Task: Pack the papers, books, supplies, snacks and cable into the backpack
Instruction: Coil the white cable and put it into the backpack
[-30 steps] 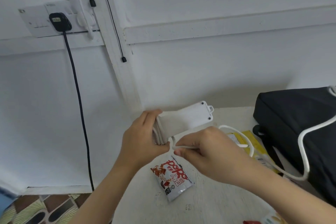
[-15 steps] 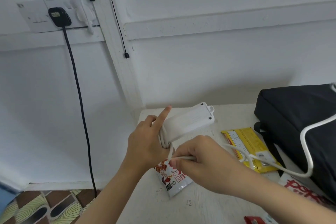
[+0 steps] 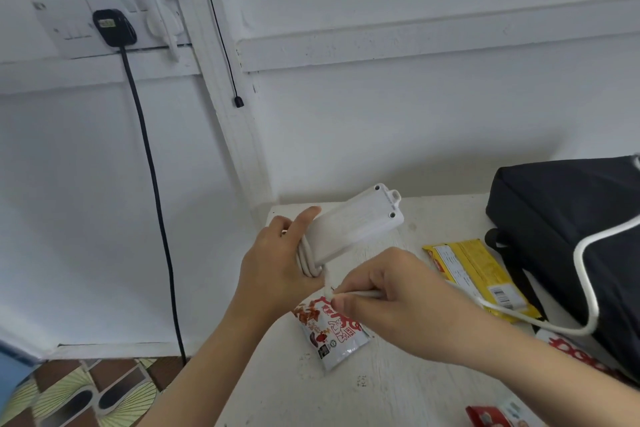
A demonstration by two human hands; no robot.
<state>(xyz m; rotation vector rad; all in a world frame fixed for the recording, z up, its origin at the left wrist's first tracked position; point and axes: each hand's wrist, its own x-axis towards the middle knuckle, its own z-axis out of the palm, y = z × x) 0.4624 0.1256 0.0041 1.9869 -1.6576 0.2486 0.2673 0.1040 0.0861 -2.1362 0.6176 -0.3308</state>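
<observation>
The black backpack [image 3: 554,218] lies at the right end of the worktop [image 3: 277,392]. I see the white extension block [image 3: 356,225] held above the worktop's left end, its long axis rising to the right, with coils bunched at its lower left end. The left hand [image 3: 273,263] grips that end, fingers [image 3: 306,218] round block and coils. The free cable [image 3: 585,288] trails right and loops over the backpack. The right hand [image 3: 391,302] pinches it just below the block, so I judge the next wrap crosses the short axis. There is open room to the left, past the worktop edge. A snack pouch [image 3: 332,336] lies beneath.
</observation>
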